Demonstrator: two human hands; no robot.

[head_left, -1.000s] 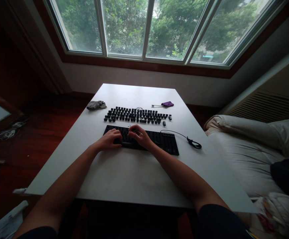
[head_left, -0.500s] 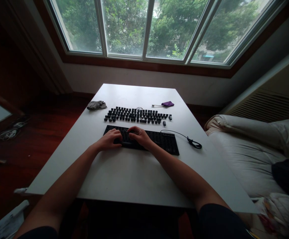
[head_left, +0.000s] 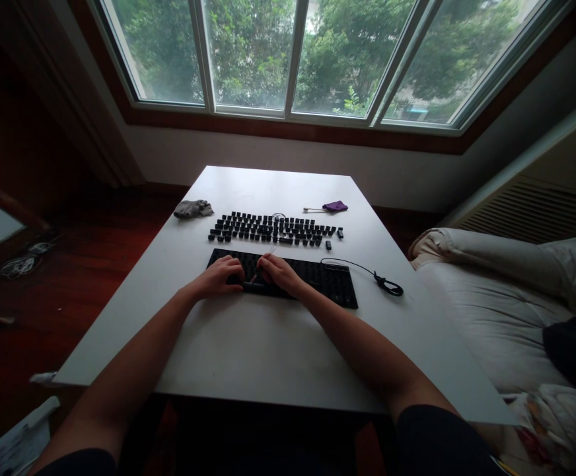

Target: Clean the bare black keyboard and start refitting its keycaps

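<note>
Head view showed my right hand (head_left: 274, 270) pinching a thin wire tool (head_left: 271, 251) over the keyboard (head_left: 325, 281), my left hand (head_left: 222, 273) curled at its left end, hold unclear; many keycaps (head_left: 255, 227) sat off, beyond it (what remained, I couldn't tell).

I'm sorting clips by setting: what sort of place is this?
Probably a room in a home: it has a pale cushioned seat, a wide window and a reddish wooden floor.
</note>
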